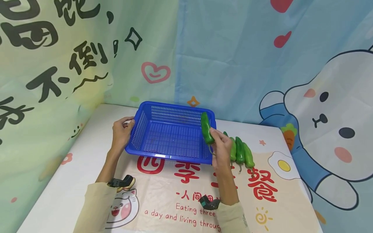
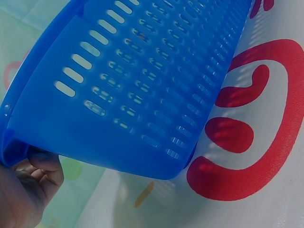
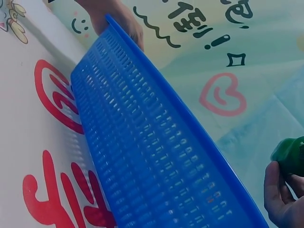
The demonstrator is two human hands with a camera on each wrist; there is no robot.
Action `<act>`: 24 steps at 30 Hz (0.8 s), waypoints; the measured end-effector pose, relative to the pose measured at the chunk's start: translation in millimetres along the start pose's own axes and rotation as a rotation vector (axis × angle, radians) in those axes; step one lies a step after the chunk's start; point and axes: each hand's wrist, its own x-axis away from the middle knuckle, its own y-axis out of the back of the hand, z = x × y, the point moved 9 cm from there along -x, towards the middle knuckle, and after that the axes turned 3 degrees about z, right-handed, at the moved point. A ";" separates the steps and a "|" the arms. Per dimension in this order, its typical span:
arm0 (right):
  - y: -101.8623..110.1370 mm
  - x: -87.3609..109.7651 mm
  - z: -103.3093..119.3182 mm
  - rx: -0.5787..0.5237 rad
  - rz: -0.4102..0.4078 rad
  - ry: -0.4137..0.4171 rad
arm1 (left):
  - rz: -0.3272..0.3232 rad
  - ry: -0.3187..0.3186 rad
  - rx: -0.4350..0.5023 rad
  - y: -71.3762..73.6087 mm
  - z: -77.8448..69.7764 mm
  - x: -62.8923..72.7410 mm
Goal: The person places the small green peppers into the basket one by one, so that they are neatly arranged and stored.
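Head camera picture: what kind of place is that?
Probably a decorated indoor corner: cartoon-printed cloth hangs behind a table bearing a fried-egg print and green peppers.

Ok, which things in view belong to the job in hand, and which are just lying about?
Job in hand:
blue basket, its end held by the left hand
green pepper held in the right hand
probably the other peppers beside the basket

Just around:
printed table cover
patterned backdrop
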 end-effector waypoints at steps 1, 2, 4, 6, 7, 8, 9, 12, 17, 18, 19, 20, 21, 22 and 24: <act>-1.4 0.1 -0.6 0.002 0.002 -0.003 | 0.000 0.001 0.001 0.2 0.0 0.1; -2.7 -0.4 -1.7 0.004 0.005 -0.005 | -0.001 0.003 0.001 0.4 0.1 0.0; -5.8 -0.9 -3.2 0.005 0.010 -0.008 | -0.001 0.006 0.003 0.5 0.2 -0.1; -9.5 -1.8 -5.1 0.005 0.013 -0.015 | -0.001 0.009 0.004 0.5 0.1 -0.1; -11.6 -2.4 -6.3 0.010 0.016 -0.022 | -0.002 0.011 0.004 0.4 0.1 -0.1; -13.5 -3.1 -8.0 0.010 0.019 -0.031 | -0.002 0.011 0.003 0.3 0.0 -0.1; -15.5 -3.2 -9.4 0.008 0.018 -0.043 | -0.003 0.011 0.002 0.2 0.1 -0.2; -20.4 -4.8 -16.7 0.008 0.016 -0.094 | -0.004 0.012 -0.002 -0.4 0.8 -0.4; -28.7 -7.3 -28.0 -0.004 0.023 -0.161 | -0.006 0.016 -0.007 -0.1 0.9 0.0; -30.3 -7.9 -29.8 -0.005 0.025 -0.167 | -0.008 0.017 -0.008 0.0 0.9 0.0; -32.0 -8.4 -30.8 -0.008 0.026 -0.168 | -0.009 0.017 -0.008 0.2 0.9 -0.1; -33.3 -9.0 -32.2 -0.014 0.025 -0.171 | -0.010 0.016 -0.010 0.4 0.8 -0.2; -34.7 -9.5 -33.5 -0.021 0.025 -0.173 | -0.011 0.015 -0.011 0.5 0.7 -0.3; -36.0 -10.0 -34.9 -0.028 0.024 -0.178 | -0.012 0.015 -0.011 0.6 0.6 -0.4; -38.8 -10.8 -37.6 -0.038 0.021 -0.187 | -0.012 0.014 -0.011 0.6 0.6 -0.6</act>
